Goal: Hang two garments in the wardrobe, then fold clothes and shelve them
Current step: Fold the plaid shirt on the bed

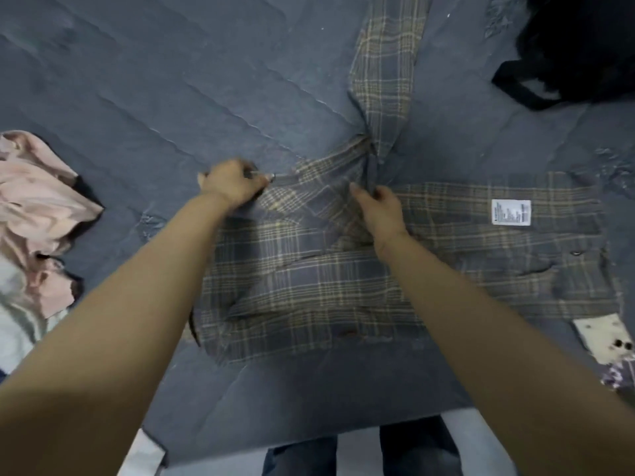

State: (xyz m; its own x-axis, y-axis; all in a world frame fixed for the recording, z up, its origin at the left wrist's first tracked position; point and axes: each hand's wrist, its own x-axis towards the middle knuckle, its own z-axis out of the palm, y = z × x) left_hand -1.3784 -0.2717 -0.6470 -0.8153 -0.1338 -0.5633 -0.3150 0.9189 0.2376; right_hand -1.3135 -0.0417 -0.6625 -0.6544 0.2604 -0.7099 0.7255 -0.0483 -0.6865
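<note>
The plaid shirt [343, 269] lies spread flat on the bed [137, 80], inside out, near the middle of the grey quilted cover, its white care label [511, 212] showing toward three o'clock. One sleeve [385, 80] runs straight away toward twelve o'clock; the body stretches from the middle out to three o'clock, with a fold of cloth lying across it nearer the person.

Both arms reach forward over the shirt, bare to the elbow. The left hand [232, 185] sits at the shirt's ten o'clock corner, knuckles up, its fingers curled tight round the edge of the cloth there. The right hand [379, 207] is at the centre, just below where the sleeve joins the body; its fingers [355, 192] and thumb pinch a bunched ridge of fabric, and creases fan out from that point. The two hands are well apart, with a taut stretch of plaid between them.

Around the shirt: a crumpled pink garment [37, 201] at nine o'clock, resting partly on something pale grey at the bed's edge. A black bag [567, 56] with a strap sits at two o'clock, clear of the sleeve. At four o'clock a phone [608, 338] in a pale case lies just beside the shirt's hem. At six o'clock, past the bed's edge, the person's legs in dark trousers [360, 451] stand on a light floor.
</note>
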